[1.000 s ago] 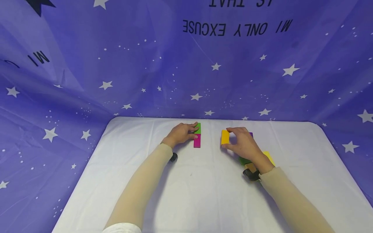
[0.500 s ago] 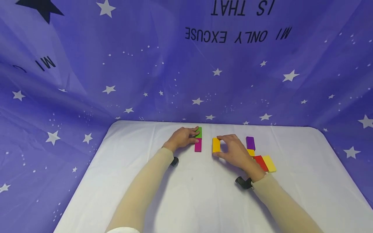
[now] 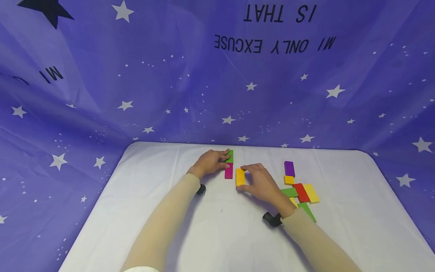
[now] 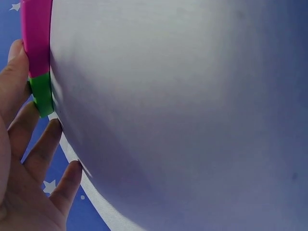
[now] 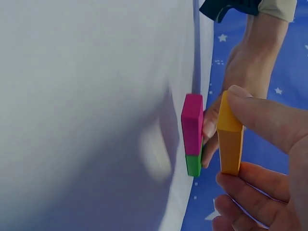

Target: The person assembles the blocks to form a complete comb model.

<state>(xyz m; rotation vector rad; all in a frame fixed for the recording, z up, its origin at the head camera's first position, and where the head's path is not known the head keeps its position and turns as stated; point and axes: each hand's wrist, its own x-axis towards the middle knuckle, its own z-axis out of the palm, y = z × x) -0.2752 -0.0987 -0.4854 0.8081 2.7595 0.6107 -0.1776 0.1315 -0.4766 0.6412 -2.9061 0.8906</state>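
A green block [image 3: 230,156] and a magenta block [image 3: 229,172] lie end to end on the white table, the green one farther back. My left hand [image 3: 211,161] touches their left side, its thumb at the magenta block and fingertips at the green one. In the left wrist view the fingers [image 4: 42,150] are spread and fairly straight. My right hand [image 3: 261,182] pinches a yellow-orange block [image 3: 240,177] between thumb and fingers, just right of the magenta block. The right wrist view shows a gap between the held block [image 5: 230,139] and the magenta one [image 5: 192,122].
On the right lie a purple block [image 3: 289,169], a small yellow-orange block [image 3: 289,180], a red block [image 3: 301,192], a pale yellow block [image 3: 311,193] and green blocks [image 3: 307,212], partly behind my right wrist. A purple star-patterned cloth [image 3: 190,75] hangs behind the white table [image 3: 217,234].
My right hand has carried the yellow-orange block leftward, close to the magenta block. More of the blocks on the right have come into sight. The left hand stays at the green and magenta blocks.
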